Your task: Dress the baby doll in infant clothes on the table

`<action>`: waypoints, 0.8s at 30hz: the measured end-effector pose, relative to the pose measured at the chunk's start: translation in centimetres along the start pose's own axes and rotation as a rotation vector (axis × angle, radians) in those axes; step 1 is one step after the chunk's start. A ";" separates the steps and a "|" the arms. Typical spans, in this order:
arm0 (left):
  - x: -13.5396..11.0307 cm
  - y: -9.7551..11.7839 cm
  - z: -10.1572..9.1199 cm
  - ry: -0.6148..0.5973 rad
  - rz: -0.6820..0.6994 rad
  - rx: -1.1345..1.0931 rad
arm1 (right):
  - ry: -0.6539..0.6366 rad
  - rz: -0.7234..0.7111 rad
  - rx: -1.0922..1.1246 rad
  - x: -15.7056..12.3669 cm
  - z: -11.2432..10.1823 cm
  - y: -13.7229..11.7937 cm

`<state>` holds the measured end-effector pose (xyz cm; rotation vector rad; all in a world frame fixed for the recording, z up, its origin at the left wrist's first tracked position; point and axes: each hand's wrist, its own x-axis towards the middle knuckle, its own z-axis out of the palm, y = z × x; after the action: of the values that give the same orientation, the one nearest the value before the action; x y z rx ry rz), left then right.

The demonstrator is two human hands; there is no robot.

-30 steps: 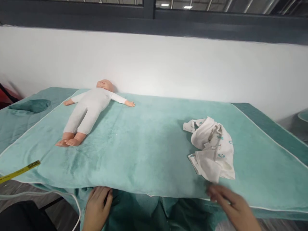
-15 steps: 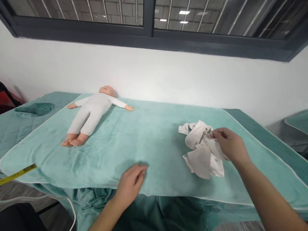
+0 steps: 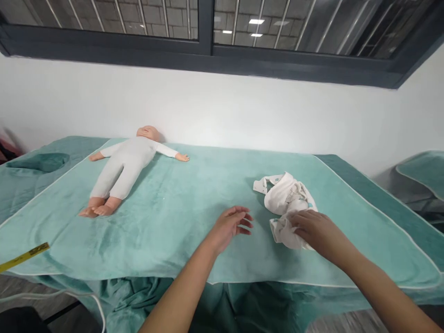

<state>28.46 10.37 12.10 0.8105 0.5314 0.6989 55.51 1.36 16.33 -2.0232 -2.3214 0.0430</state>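
A crumpled white baby garment (image 3: 285, 199) with small teal prints lies right of centre on the light teal blanket (image 3: 187, 203). My right hand (image 3: 314, 228) rests on the garment's near end with fingers curled over the cloth. Just left of the garment, my left hand (image 3: 231, 224) hovers over the blanket, fingers spread and holding nothing. A baby doll (image 3: 126, 164) in a white suit lies on its back at the far left, head toward the wall, arms out.
The blanket covers a table against a white wall under a dark-framed window. A darker teal sheet (image 3: 38, 162) shows at both sides and hangs at the front. A yellow tape measure (image 3: 24, 256) sticks out at the lower left. Another teal-covered surface (image 3: 425, 169) stands at far right.
My left hand has moved from the blanket's front edge forward and right, toward the garment. My right hand reached the garment, then drew back to its near end; the garment is more bunched.
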 end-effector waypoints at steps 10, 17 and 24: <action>0.3 -1.5 0.7 -0.036 0.059 0.074 | 0.642 0.555 0.329 2.3 -4.5 -4.5; 0.5 -1.9 0.5 0.034 0.137 -0.110 | 0.254 -0.318 0.381 3.6 -1.3 -10.8; 0.6 -1.6 -0.3 0.070 0.106 -0.283 | 0.335 0.306 0.102 2.8 1.9 -3.4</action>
<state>29.23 10.14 10.51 0.5531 0.4421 0.8805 51.67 3.70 14.73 -2.1237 -1.7676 -0.1476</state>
